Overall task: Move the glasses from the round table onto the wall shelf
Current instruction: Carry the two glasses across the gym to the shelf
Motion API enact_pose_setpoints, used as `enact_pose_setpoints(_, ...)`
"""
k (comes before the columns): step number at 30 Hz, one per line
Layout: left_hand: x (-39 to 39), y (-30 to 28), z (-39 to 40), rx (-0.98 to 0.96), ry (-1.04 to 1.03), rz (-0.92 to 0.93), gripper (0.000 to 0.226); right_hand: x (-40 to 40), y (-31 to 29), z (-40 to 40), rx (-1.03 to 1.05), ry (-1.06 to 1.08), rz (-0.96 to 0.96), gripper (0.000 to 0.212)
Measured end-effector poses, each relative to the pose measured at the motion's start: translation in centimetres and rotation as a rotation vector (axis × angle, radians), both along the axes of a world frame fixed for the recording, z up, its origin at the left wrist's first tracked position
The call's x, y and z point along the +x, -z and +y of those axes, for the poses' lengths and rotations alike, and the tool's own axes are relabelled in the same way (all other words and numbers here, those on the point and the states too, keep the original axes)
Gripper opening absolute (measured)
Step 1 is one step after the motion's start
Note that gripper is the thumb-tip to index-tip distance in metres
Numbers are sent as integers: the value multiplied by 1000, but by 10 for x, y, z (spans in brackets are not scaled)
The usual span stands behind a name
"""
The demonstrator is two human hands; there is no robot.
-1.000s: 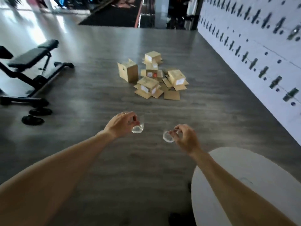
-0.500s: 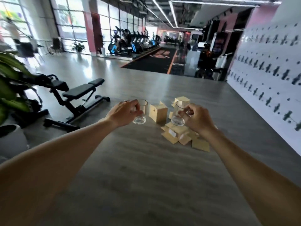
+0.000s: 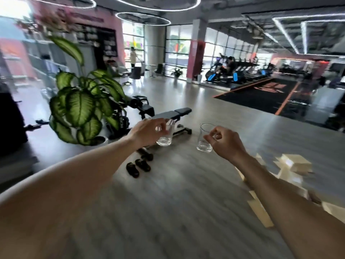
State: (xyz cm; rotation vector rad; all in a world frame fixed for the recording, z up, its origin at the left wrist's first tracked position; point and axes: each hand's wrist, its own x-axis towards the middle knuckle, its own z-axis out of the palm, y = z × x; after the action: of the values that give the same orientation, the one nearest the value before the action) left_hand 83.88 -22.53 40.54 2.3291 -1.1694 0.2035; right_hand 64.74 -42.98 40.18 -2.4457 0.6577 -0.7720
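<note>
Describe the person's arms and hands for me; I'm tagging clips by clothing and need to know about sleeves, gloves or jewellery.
Both forearms are bare, with no sleeves in view, and neither the left hand nor the right hand wears a glove. No watch or wristband shows. The picture is too blurred to tell about rings.

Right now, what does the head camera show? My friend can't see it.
Two bare hands each hold an empty clear glass in the air: left hand with left glass, right hand with right glass. Behind them are a weight bench and leafy plant.

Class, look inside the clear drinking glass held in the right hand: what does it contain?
The clear drinking glass looks empty; the right hand covers its right side.
</note>
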Motion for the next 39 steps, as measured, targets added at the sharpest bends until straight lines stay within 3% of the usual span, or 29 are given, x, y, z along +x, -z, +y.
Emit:
enact_pose_setpoints(6, 79, 7, 56, -2, -249, -14, 22, 129, 1, 24, -49, -212, 32, 21)
enact_pose_setpoints(14, 190, 20, 141, 26, -401, 16, 20, 283, 11, 93, -60, -436, 68, 22)
enact_pose_setpoints(26, 384, -27, 247, 25, -501, -41, 18, 507, -20, 181, -89, -576, 17, 23)
enact_pose_setpoints(39, 575, -59, 291, 68, -672, -97, 20, 734, -45, 219, -124, -793, -9, 18)
